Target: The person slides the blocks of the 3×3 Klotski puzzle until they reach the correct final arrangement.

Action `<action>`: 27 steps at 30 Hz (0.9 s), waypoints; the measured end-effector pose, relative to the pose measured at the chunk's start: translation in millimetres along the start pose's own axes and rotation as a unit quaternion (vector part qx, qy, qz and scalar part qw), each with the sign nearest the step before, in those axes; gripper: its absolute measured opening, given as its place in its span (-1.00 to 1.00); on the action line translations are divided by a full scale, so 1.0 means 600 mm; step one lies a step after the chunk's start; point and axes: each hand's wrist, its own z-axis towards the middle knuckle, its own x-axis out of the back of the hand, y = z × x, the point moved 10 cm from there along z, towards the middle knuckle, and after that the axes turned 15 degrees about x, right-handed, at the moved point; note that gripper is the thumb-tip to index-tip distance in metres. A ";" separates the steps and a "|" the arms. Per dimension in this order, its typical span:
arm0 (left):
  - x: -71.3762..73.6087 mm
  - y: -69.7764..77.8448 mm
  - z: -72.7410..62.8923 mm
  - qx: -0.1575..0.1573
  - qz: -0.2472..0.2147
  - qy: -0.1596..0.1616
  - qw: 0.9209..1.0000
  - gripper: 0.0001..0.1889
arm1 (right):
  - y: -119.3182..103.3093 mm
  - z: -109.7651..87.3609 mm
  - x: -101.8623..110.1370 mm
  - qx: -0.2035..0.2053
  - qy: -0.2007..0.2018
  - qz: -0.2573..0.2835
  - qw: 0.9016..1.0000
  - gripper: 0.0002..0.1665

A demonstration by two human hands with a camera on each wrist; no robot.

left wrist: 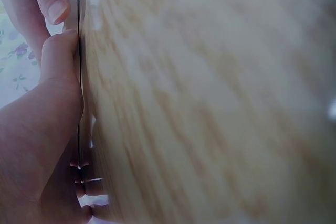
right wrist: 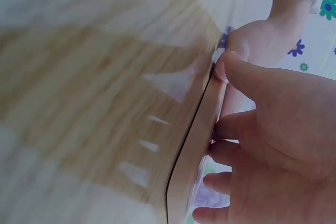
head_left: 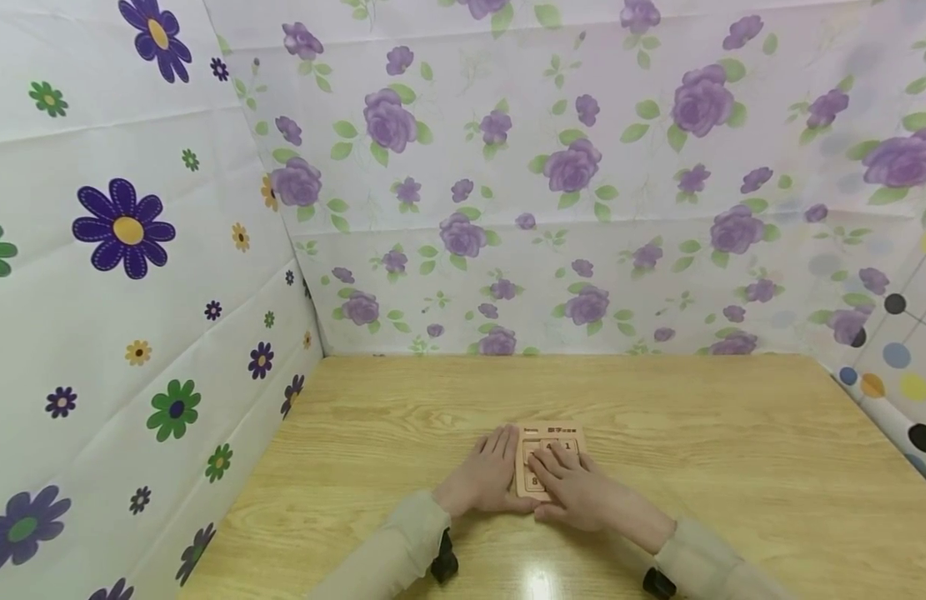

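Note:
A small wooden number slide puzzle (head_left: 541, 432) lies flat on the table, with dark printing along its top border. Tiles marked 4, 1 and 8 (head_left: 534, 481) show; other tiles are hidden by fingers. My left hand (head_left: 488, 475) lies along the board's left side, fingers straight, its thumb along the near edge. Over the tiles rests my right hand (head_left: 578, 492), fingers extended and fingertips on the board's face, its thumb near the left thumb. In the right wrist view the board's side edge (right wrist: 191, 156) sits against the tabletop, under the right fingers.
The light wood-grain table (head_left: 695, 433) stretches around the board. A cloth with purple roses (head_left: 463, 233) hangs behind it, and a daisy-patterned cloth (head_left: 132, 333) stands at the left. Dotted cloth (head_left: 893, 358) lines the right side. Dark straps sit at both wrists.

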 end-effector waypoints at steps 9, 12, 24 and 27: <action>-0.003 0.000 0.001 0.003 -0.008 -0.013 1.000 0.28 | -0.014 -0.010 0.007 0.002 0.004 0.008 1.000 -0.06; 0.001 0.000 0.000 0.000 -0.014 -0.014 1.000 0.27 | -0.013 -0.009 0.005 0.004 0.004 0.004 1.000 -0.05; 0.007 0.000 -0.001 -0.003 -0.031 -0.024 0.999 0.28 | -0.019 -0.011 0.007 0.005 -0.008 0.008 1.000 -0.08; 0.006 0.001 0.000 -0.002 -0.030 -0.024 0.999 0.28 | -0.019 -0.011 0.006 0.004 -0.012 0.009 1.000 -0.08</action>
